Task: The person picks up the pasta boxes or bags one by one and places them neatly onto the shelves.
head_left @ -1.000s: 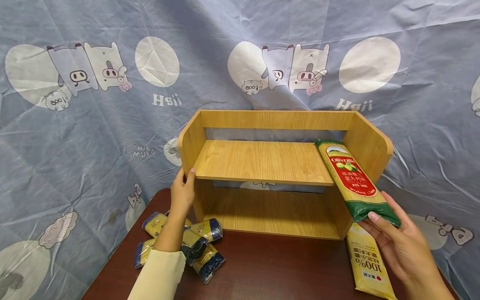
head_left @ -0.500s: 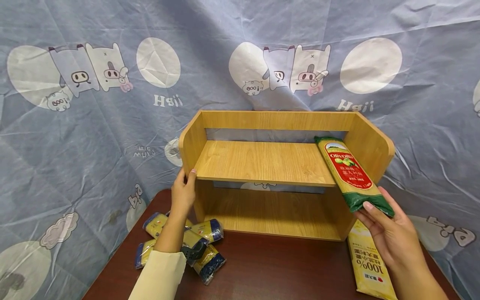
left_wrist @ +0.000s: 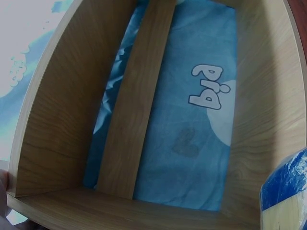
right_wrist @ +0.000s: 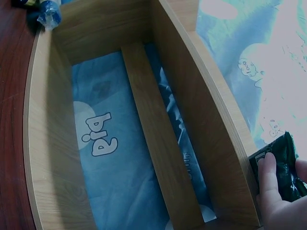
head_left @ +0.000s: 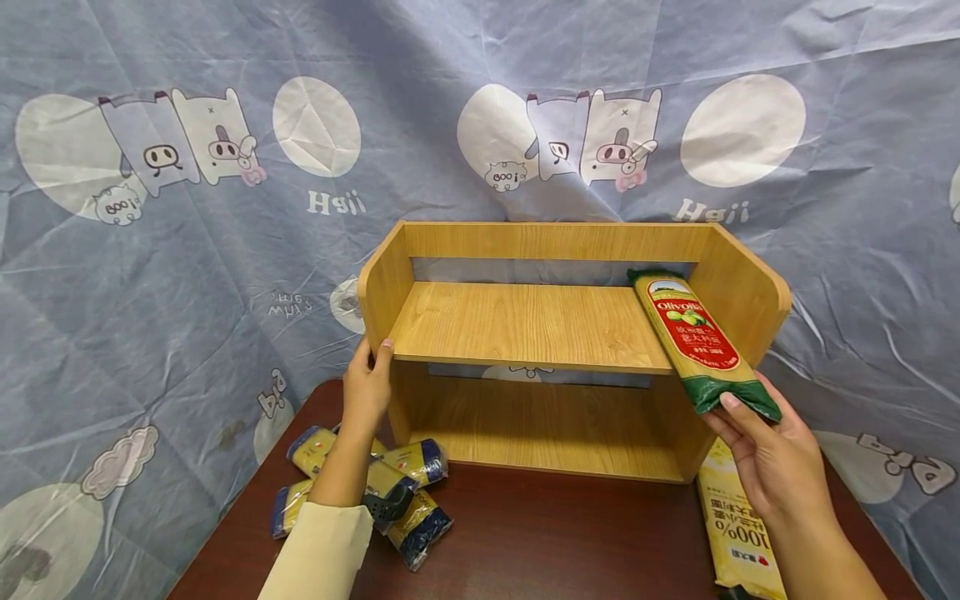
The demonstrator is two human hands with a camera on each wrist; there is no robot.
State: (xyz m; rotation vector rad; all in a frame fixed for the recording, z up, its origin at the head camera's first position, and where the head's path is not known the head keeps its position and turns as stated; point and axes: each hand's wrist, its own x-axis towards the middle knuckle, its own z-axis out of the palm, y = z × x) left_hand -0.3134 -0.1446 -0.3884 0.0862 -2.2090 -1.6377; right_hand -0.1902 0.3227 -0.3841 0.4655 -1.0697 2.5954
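a pasta packet (head_left: 693, 333) half set onto the wooden shelf (head_left: 555, 240), by the look of it

the packet's green near end is clamped in the right hand (head_left: 783, 454), thumb on top; the rest is stretched ahead of that grip, far end over the upper board (head_left: 525, 321) beside the right wall (head_left: 738, 292), near end jutting past the front edge; the left wall (head_left: 384, 292) is clasped by the left hand (head_left: 367, 387), seemingly for steadying; a straight push rearward is probably called for, then a loosening of the right grip
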